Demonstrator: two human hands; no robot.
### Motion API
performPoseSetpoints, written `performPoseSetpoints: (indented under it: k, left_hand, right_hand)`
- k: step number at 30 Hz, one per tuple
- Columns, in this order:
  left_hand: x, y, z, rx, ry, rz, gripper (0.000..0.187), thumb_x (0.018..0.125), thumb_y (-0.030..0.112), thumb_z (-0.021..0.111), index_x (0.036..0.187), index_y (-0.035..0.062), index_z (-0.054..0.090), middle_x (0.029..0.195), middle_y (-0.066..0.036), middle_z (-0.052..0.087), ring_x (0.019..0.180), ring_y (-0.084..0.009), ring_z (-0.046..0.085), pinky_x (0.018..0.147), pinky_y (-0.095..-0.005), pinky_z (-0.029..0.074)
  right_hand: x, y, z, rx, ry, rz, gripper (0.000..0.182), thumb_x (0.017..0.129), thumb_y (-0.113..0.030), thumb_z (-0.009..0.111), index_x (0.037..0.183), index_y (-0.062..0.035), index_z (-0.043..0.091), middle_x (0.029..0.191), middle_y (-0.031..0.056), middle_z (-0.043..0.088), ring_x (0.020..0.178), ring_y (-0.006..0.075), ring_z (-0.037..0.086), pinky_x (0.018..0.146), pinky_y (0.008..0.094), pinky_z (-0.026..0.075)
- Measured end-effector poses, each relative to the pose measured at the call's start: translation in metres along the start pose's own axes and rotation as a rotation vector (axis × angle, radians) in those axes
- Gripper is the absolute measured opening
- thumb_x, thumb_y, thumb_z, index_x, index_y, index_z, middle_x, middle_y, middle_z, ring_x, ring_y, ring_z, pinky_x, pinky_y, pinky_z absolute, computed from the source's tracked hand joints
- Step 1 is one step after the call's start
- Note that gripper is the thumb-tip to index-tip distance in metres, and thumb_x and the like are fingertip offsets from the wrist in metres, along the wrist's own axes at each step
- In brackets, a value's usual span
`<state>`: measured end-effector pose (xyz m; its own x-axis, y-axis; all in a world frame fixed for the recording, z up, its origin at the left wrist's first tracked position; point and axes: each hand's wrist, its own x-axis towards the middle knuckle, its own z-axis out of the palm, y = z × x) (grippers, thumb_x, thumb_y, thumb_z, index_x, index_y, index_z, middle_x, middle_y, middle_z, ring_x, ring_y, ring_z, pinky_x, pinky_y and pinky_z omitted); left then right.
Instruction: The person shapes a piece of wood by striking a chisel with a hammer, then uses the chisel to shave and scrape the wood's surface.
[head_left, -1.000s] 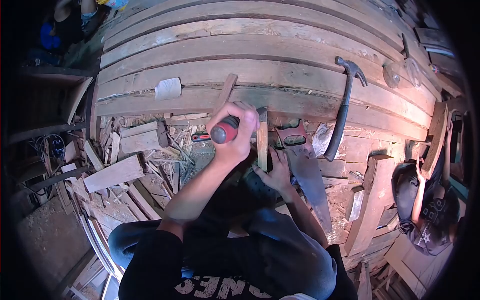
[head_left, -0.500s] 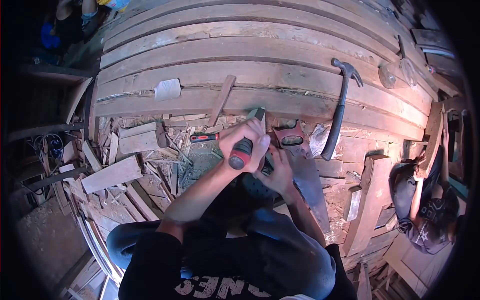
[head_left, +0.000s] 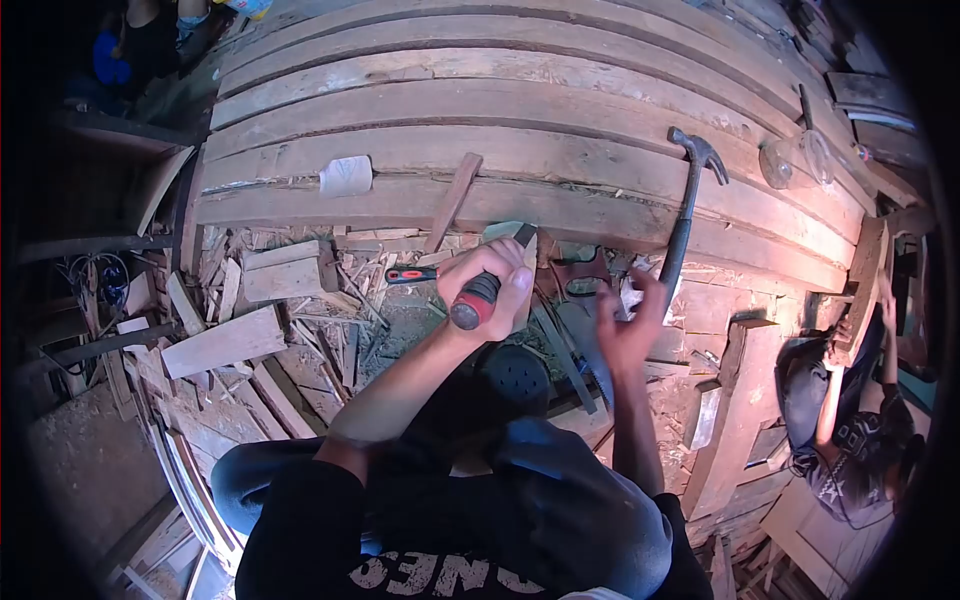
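Observation:
My left hand [head_left: 490,280] is wrapped round the red-and-black handle of a chisel [head_left: 477,302], whose flat blade points away from me toward the planks. A pale piece of wood [head_left: 523,312] shows beside and under that fist. To the right, my right hand [head_left: 635,320] is raised with fingers apart, at the lower end of the handle of a claw hammer [head_left: 680,225]. The hammer's head lies on the planks. Below my right hand is a handsaw [head_left: 585,272] with a reddish handle, its blade partly covered by the hand and arm.
Long wooden planks [head_left: 540,100] stretch across the front, with a wood strip [head_left: 455,200] and a paper scrap [head_left: 346,175] on them. An orange-and-black tool handle [head_left: 411,274] lies left of my fist. Offcuts [head_left: 225,343] litter the left floor. Another person [head_left: 850,440] sits at right, holding timber.
My right hand has left the wood beside my left hand and moved right to the hammer handle, its fingers spreading. The left hand keeps the chisel in nearly the same place.

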<state>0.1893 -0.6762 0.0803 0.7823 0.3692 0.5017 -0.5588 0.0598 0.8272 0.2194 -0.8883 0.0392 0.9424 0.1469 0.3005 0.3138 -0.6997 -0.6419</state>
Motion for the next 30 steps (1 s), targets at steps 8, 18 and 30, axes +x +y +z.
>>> performPoseSetpoints:
  k: [8,18,30]
  left_hand:
    - [-0.012,0.001,0.015,0.134,-0.057,0.118,0.020,0.073,-0.008,0.069,0.071,0.0010,0.052,0.066,-0.009,0.057,0.057,-0.0222,0.056,0.058,-0.0341,0.044]
    - [-0.020,-0.001,0.018,0.331,-0.371,0.221,0.043,0.065,0.025,0.089,0.083,0.0012,0.059,0.080,-0.008,0.060,0.073,-0.0273,0.060,0.071,-0.0384,0.046]
    - [-0.082,-0.069,-0.033,0.947,0.211,-0.387,0.081,0.062,0.038,0.091,0.116,-0.0031,0.046,0.102,-0.019,0.058,0.093,-0.0331,0.061,0.083,-0.0417,0.050]
  right_hand:
    - [-0.002,-0.057,0.016,0.239,-0.309,-0.009,0.058,0.071,-0.022,0.077,0.123,-0.0071,0.056,0.109,0.0141,0.058,0.096,0.0314,0.061,0.081,0.0395,0.052]
    - [0.000,-0.050,0.043,0.518,-0.379,-0.130,0.044,0.076,-0.016,0.066,0.118,-0.0049,0.061,0.094,0.0139,0.062,0.084,0.0325,0.063,0.069,0.0386,0.052]
    - [0.012,-0.061,0.030,0.463,-0.235,-0.051,0.017,0.083,-0.006,0.070,0.099,-0.0011,0.066,0.079,0.0141,0.066,0.069,0.0258,0.066,0.064,0.0334,0.052]
